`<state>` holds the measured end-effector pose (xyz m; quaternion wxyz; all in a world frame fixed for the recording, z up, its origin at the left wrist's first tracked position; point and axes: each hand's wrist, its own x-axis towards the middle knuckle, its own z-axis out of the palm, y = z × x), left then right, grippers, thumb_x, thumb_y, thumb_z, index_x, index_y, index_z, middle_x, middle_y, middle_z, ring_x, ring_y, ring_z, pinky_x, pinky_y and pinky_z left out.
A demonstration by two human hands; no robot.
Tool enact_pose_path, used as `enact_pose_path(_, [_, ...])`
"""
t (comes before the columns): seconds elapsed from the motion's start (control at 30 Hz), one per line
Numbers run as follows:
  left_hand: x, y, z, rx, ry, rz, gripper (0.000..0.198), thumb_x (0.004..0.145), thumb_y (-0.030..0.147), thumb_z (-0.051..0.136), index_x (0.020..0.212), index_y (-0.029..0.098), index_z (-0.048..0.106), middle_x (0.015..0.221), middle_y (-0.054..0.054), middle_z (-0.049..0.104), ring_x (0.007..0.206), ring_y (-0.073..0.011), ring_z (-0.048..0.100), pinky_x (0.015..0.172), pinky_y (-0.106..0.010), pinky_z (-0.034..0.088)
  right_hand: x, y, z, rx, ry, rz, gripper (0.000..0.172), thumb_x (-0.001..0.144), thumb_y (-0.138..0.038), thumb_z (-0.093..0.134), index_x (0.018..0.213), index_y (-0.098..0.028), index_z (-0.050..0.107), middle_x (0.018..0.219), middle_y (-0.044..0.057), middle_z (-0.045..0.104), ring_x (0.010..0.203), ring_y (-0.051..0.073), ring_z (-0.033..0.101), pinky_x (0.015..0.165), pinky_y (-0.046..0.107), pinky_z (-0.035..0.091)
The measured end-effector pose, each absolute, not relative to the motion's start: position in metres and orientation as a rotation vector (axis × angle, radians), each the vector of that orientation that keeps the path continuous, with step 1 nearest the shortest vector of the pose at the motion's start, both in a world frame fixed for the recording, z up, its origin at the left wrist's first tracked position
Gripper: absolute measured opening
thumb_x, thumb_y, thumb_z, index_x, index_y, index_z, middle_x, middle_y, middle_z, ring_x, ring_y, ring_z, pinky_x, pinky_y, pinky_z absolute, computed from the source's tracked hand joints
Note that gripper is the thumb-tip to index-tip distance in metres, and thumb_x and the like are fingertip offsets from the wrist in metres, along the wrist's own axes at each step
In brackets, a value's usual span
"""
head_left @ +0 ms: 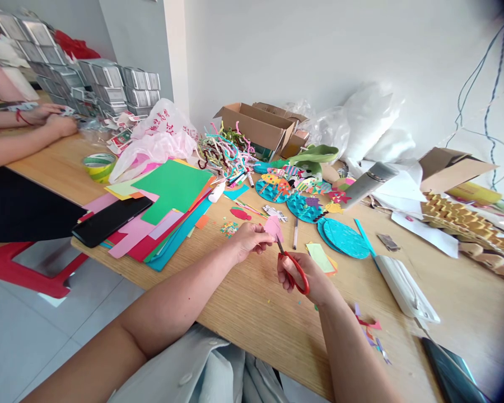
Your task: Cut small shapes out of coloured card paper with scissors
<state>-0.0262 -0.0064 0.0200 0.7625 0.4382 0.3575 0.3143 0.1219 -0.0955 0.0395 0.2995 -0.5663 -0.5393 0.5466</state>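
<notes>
My left hand pinches a small piece of pink paper above the wooden table. In my right hand are red-handled scissors, their blades pointing up and left at the lower edge of the pink piece. A red paper shape and a small heap of colourful bits lie just beyond my left hand. Past the scissors are a pen and pale green paper. Turquoise ovals lie further right, near several patterned paper fish.
Coloured paper sheets with a black phone on them lie left. A cardboard box and pipe cleaners stand behind. A white power strip is right. Another person's hands are at far left.
</notes>
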Motion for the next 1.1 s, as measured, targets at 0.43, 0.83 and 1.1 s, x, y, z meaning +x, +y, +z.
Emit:
enact_pose_path(0.43, [-0.0264, -0.0046, 0.0174, 0.979, 0.763, 0.664, 0.01, 0.06, 0.019, 0.065, 0.063, 0.011, 0.061, 0.054, 0.001, 0.055, 0.042, -0.0047, 0.044, 0.041, -0.019, 0.027, 0.1239, -0.0957, 0.0399, -1.525, -1.436, 1.466, 0.047, 0.074, -0.062, 0.058, 0.061, -0.017, 0.052, 0.053, 0.0, 0.058, 0.042, 0.01, 0.053, 0.04, 0.02, 0.042])
enact_pose_path(0.83, [-0.0242, -0.0052, 0.0151, 0.981, 0.789, 0.67, 0.007, 0.061, 0.017, 0.065, 0.06, 0.011, 0.06, 0.054, 0.0, 0.056, 0.042, -0.0048, 0.044, 0.041, -0.019, 0.028, 0.1241, -0.0947, 0.0396, -1.449, -1.481, 1.484, 0.05, 0.071, -0.065, 0.059, 0.068, -0.016, 0.054, 0.06, 0.003, 0.061, 0.051, 0.013, 0.058, 0.048, 0.024, 0.046])
enact_pose_path(1.1, [-0.0231, -0.005, 0.0142, 0.986, 0.796, 0.675, 0.011, 0.061, 0.018, 0.066, 0.057, 0.012, 0.058, 0.052, 0.0, 0.056, 0.041, -0.0049, 0.044, 0.04, -0.019, 0.028, 0.1259, -0.0946, 0.0387, -1.481, -1.501, 1.469, 0.05, 0.073, -0.065, 0.058, 0.065, -0.016, 0.053, 0.057, 0.002, 0.06, 0.047, 0.012, 0.056, 0.045, 0.022, 0.044])
